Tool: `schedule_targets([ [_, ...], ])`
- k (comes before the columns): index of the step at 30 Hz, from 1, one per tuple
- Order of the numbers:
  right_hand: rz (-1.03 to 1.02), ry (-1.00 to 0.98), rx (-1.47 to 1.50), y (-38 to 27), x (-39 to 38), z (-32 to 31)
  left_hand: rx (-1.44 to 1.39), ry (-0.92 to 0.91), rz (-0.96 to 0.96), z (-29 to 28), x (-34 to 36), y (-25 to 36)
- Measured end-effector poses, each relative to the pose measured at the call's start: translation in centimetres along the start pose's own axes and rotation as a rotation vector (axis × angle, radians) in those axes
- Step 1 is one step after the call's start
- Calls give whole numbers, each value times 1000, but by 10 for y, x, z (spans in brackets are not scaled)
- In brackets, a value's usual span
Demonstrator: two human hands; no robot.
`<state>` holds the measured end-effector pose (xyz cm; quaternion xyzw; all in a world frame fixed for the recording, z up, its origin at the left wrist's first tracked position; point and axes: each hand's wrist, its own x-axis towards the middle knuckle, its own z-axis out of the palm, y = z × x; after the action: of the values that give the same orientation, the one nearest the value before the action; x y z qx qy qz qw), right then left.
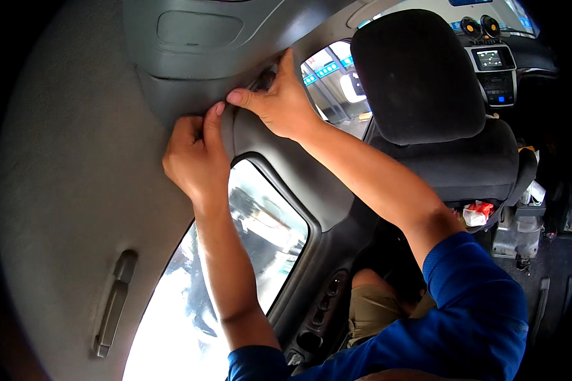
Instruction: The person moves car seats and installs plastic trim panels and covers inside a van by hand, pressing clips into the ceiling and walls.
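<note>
Both hands are raised to the grey overhead trim panel [190, 96], where it meets the pillar trim [267, 149] above the side window. My left hand [197, 152] is closed, its fingers curled and its thumb pointing up at the panel's lower edge. Whatever lies in its grip is hidden. Beside it, my right hand [279, 105] has its thumb and a raised finger stretched apart, pressed against the trim on either side of a small dark gap [264, 80]. Its other fingers are largely out of sight.
A grab handle [115, 305] is on the grey headlining at left. The side window [267, 222] lies below my hands. To the right stands a black front seat [419, 76], with a dashboard screen [490, 60] beyond. A red-and-white packet [478, 213] sits by the seat back.
</note>
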<state>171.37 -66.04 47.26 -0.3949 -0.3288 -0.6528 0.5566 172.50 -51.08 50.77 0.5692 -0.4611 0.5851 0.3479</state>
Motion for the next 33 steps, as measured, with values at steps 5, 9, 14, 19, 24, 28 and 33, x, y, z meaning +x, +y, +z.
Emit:
schedule_targets([
  [5, -99, 93, -49, 16, -5, 13, 3, 66, -14, 5, -3, 3],
  [9, -41, 30, -149, 3, -9, 4, -47, 56, -20, 12, -10, -6],
  [14, 146, 47, -159, -11, -27, -6, -229, 1, -63, -5, -24, -2],
  [19, 213, 135, -177, -10, -34, -15, -323, 229, 159, -9, -32, -10],
  [24, -3, -8, -195, -23, 3, -15, -159, 198, 192, -5, -1, -3],
  [28, -53, -97, -372, -24, 7, -24, -90, 81, 143, -22, 15, 11],
  [33, 48, 25, -324, 2, -3, -20, -198, 170, 214, -19, 12, -1],
])
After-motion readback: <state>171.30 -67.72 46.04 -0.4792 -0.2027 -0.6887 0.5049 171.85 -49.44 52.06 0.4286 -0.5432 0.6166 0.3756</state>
